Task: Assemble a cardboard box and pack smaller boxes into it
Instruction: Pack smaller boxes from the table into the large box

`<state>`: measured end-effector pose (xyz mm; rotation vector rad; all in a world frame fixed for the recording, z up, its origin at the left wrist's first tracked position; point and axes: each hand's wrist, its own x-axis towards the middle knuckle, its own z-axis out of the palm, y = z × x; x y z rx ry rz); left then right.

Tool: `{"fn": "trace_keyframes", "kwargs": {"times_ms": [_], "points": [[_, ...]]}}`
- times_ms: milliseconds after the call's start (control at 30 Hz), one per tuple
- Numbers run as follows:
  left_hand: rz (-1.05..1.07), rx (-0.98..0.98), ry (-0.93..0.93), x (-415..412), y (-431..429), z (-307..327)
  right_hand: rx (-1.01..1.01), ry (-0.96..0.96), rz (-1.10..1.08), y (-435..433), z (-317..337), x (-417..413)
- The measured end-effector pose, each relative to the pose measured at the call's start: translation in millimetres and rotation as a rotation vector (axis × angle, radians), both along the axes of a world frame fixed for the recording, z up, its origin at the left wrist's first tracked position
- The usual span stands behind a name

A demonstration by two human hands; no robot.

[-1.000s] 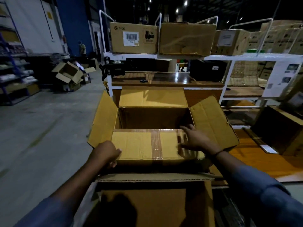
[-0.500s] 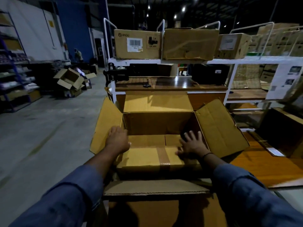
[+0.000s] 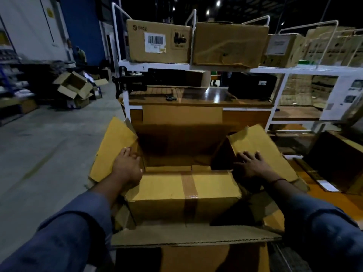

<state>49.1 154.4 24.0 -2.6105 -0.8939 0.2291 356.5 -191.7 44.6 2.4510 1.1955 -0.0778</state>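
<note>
Corrugated cardboard all round: the big box stands open in front of the person, its flaps splayed outward. Inside it, against the near wall, sits a small box sealed with a strip of brown tape. Beyond it lies a lower tan surface with a seam — more small boxes or the bottom flaps, I cannot tell which. The left hand rests with straight fingers on the fold of the left flap, and the right hand lies spread flat on the right flap. Neither grips anything. The flaps look stiff yet light and likely to spring back — best pressed at the crease. The small box seems rigid, probably best lifted by its two short ends.
</note>
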Motion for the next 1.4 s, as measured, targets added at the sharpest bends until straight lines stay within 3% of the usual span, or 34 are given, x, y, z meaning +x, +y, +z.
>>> {"fn": "trace_keyframes", "kwargs": {"times_ms": [167, 400, 567, 733, 867, 967, 1067, 1133, 1200, 1300, 1400], "points": [[0.024, -0.084, 0.113, 32, 19, -10, -0.039, 0.029, 0.027, 33, -4, 35], [-0.024, -0.122, 0.060, 27, 24, -20, -0.013, -0.041, 0.092, 48, -46, 43], [-0.053, -0.387, 0.013, 36, -9, -32, 0.100, 0.042, 0.174, 48, -49, 40], [0.074, -0.611, -0.261, 36, -26, -42, 0.205, 0.373, 0.150, 67, -45, 21], [-0.022, -0.568, -0.502, 25, -23, -19, 0.339, 0.502, 0.089, 79, -12, -4], [-0.098, -0.464, -0.681, 23, -26, 18, 0.555, 0.654, -0.010, 81, 31, -13], [-0.127, -0.324, -0.790, 17, -39, 57, 0.652, 0.646, -0.058, 74, 78, -31], [-0.161, -0.286, -0.774, 11, -55, 81, 0.593, 0.760, -0.071, 64, 100, -47], [-0.166, -0.452, -0.638, 2, -73, 99, 0.396, 0.978, -0.086, 54, 114, -69], [-0.136, -0.923, -0.263, -8, -102, 105, -0.013, 0.955, 0.044, 49, 107, -105], [-0.172, -0.928, -0.038, -14, -132, 60, -0.233, 0.828, 0.029, 52, 71, -148]]}}
